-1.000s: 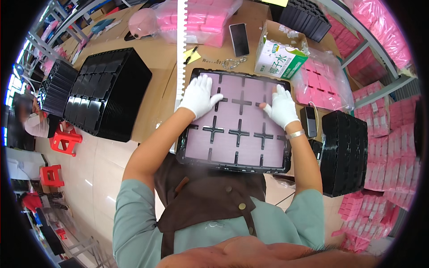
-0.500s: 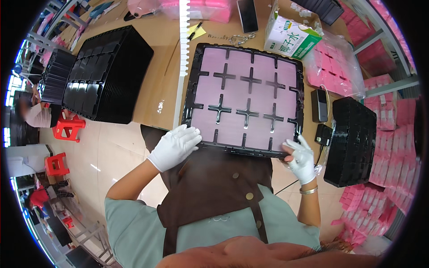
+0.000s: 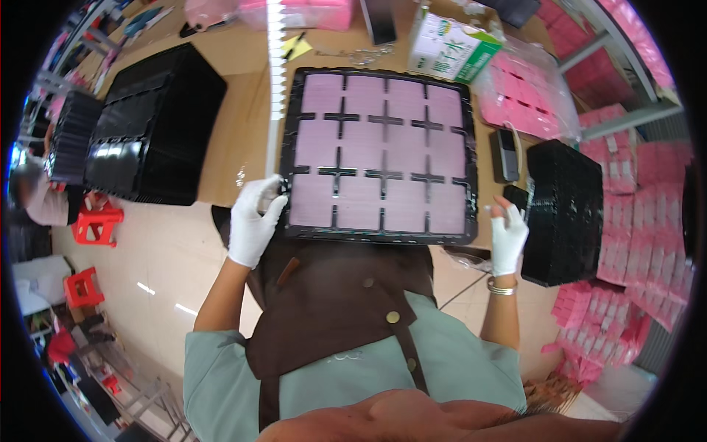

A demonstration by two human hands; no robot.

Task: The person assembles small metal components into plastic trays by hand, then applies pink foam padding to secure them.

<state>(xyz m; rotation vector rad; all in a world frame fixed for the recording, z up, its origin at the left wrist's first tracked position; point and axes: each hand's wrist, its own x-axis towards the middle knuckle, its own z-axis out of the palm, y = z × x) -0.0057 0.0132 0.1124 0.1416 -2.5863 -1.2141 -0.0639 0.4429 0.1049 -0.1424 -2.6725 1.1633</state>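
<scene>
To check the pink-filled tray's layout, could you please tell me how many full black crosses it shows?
6: within the black tray, a far-left cross, far-middle cross, far-right cross, near-left cross, near-middle cross and near-right cross. None is hidden.

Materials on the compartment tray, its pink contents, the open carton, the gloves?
Compartment tray: probably thin moulded plastic, black and glossy, with bright glints.
Pink contents: matte, maybe foam or paper; the surface alone doesn't settle it.
Open carton: likely printed cardboard; brown inner face.
White gloves: probably knit fabric; matte, close-fitting.
</scene>
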